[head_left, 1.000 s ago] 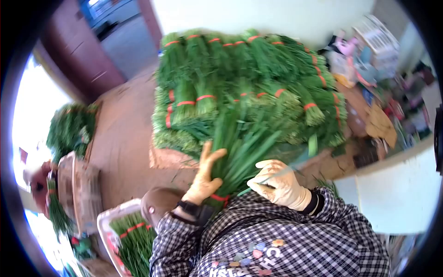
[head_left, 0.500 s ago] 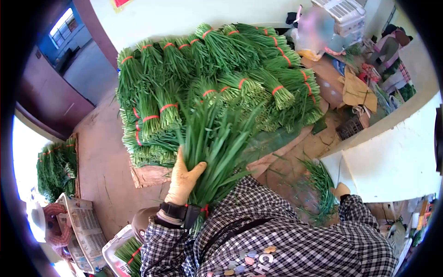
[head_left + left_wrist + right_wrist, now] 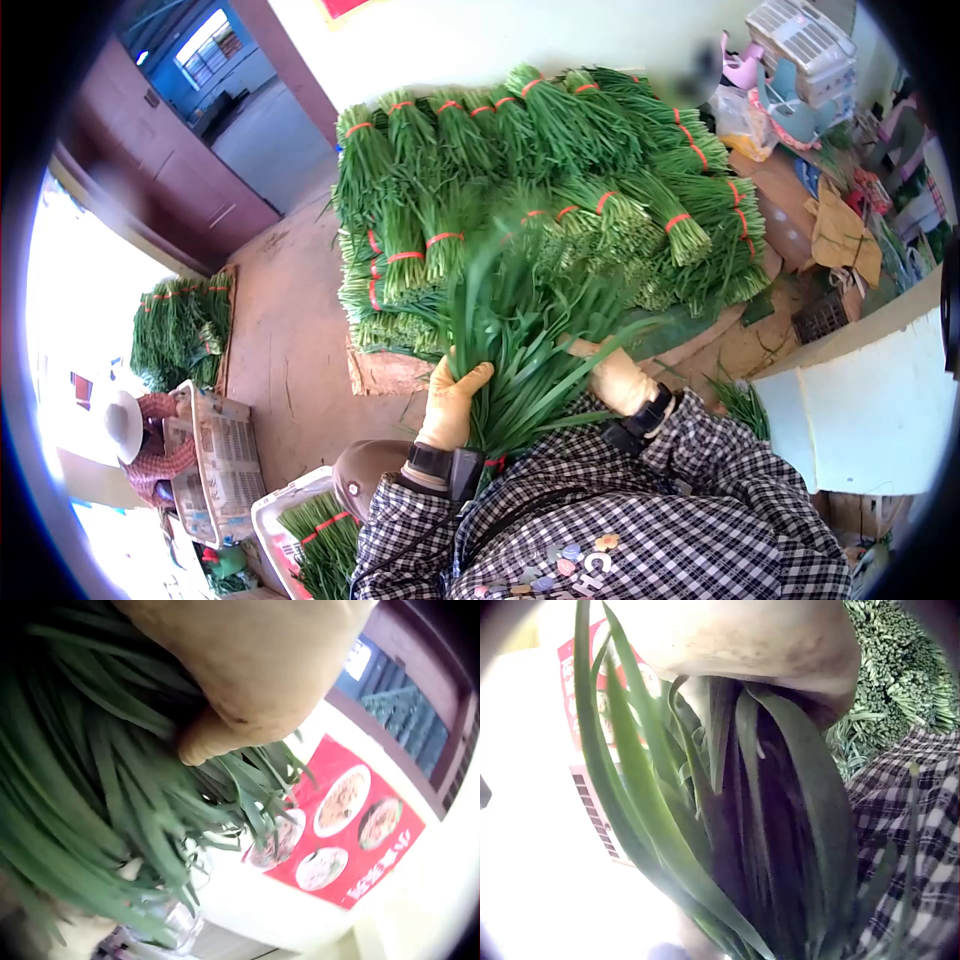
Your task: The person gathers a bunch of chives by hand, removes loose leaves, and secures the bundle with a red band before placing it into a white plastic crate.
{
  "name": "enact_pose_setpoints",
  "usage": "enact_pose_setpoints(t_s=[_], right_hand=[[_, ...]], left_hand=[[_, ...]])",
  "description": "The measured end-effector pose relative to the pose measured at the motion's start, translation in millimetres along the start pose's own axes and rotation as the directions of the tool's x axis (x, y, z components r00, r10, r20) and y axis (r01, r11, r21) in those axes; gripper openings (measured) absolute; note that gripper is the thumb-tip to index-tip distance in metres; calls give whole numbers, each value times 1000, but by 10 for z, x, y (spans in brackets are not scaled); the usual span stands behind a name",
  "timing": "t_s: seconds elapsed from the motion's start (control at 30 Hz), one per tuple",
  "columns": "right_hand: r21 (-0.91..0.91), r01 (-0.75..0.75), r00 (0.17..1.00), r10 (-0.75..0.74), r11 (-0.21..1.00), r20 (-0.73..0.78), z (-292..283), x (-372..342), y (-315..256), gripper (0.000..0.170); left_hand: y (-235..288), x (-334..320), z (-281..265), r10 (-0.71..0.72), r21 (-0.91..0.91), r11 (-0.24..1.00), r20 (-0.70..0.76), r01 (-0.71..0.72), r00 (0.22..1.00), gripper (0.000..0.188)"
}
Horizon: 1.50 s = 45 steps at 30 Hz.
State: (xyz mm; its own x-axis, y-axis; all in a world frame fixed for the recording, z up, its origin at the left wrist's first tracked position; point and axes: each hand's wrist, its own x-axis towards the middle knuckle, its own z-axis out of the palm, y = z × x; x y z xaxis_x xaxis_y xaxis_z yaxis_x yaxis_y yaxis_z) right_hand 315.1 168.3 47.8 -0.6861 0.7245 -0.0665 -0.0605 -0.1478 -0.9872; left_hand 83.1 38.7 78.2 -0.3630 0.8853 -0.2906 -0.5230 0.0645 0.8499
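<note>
A leafy bunch of garlic chives [image 3: 525, 340] stands against the checked shirt in the head view, a red band [image 3: 494, 463] around its lower end. My gloved left hand [image 3: 452, 405] grips the bunch from its left side, thumb lying across the leaves; the fingers behind are hidden. On the other side my gloved right hand [image 3: 622, 382] reaches in among the leaves, its fingertips partly covered. In the right wrist view, long chive leaves [image 3: 660, 817] run up under the curled right hand [image 3: 765, 645]. The left thumb [image 3: 214, 735] presses on leaves in the left wrist view.
Many banded chive bundles [image 3: 405, 235] are stacked ahead on the floor. Loose leaves [image 3: 742, 405] lie beside a white surface [image 3: 870, 400] at the right. Near my left knee sits a crate [image 3: 270, 520] holding chives. Another person [image 3: 150, 440] is by a larger crate [image 3: 225, 470].
My right hand pinched a leaf beside the bunch, swung out low to the right, and is now back at the bunch without that leaf. My left hand keeps its hold.
</note>
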Motion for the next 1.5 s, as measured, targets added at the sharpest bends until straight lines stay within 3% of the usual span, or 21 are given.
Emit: enact_pose_setpoints(t_s=[0.07,0.1,0.17,0.43,0.47,0.53,0.57,0.63,0.7,0.8,0.9,0.93,0.97,1.0,1.03,1.1,1.17,1.23,1.33,1.43,1.5], right_hand=[[174,187,982,-184,967,-35,75,47,18,46],[22,59,995,-58,998,-78,30,-11,-14,41],[90,-69,991,79,993,-105,-44,-81,90,41],[122,-53,975,78,991,-207,-33,-112,28,34],[101,-41,983,58,994,-172,-43,-100,19,33],[77,-33,990,43,996,-131,-58,-92,36,32],[18,54,991,-52,998,-120,-66,-92,73,32],[-37,136,985,-139,990,-100,-61,-104,82,32],[191,-64,977,101,979,-190,-26,-115,13,33],[235,3,988,33,972,-150,19,-64,-49,28],[183,64,988,-36,981,-148,19,92,-170,23],[6,-135,964,133,991,-228,-99,155,-322,29],[-161,-335,904,268,928,-332,-247,210,-430,36],[-592,-25,942,-180,806,-284,-568,220,-280,40],[-857,273,825,-565,437,-26,-758,309,-77,43],[-631,210,831,-477,746,-287,-421,307,-579,52],[-531,347,794,-544,773,-272,-238,252,-730,55],[-573,405,840,-537,713,-74,42,80,-845,55],[-314,100,982,-44,944,183,504,23,-786,68],[-296,-79,840,223,952,495,1159,83,-882,97],[-433,133,800,161,891,577,1478,270,-946,103]], left_hand=[[62,-41,-60,17,-37,999,-28,-18,999,33],[70,-53,-84,20,-73,997,-39,-23,999,31],[60,-59,-94,24,-24,999,-52,-26,998,29],[110,-32,-8,-66,9,998,47,66,997,46],[186,-99,66,14,195,981,64,-26,998,57],[157,-117,-56,211,538,796,181,-277,960,90],[274,-203,-104,308,764,515,259,-389,916,102],[428,-543,-259,473,847,250,315,-469,823,111],[298,-707,-513,433,893,136,337,-430,836,125],[2,-956,-660,91,966,-8,259,-259,962,148],[-110,-868,-634,41,971,200,127,-133,991,140],[-10,-833,-671,-75,942,335,49,-21,996,136],[27,-811,-768,-21,879,468,118,-94,993,124],[-140,-665,-995,-24,802,582,183,-135,983,115],[-227,-588,-1223,0,715,679,227,-167,974,106],[121,-660,-1100,-75,578,809,276,-104,958,84],[-130,-479,-1345,-79,532,846,190,-35,979,67],[-8,-567,-1192,-92,332,942,117,48,989,58],[46,-621,-846,44,-303,953,193,16,980,60],[-2,-711,-622,280,-569,810,161,-142,946,69],[-108,-729,-619,412,-507,788,13,-349,911,88]])
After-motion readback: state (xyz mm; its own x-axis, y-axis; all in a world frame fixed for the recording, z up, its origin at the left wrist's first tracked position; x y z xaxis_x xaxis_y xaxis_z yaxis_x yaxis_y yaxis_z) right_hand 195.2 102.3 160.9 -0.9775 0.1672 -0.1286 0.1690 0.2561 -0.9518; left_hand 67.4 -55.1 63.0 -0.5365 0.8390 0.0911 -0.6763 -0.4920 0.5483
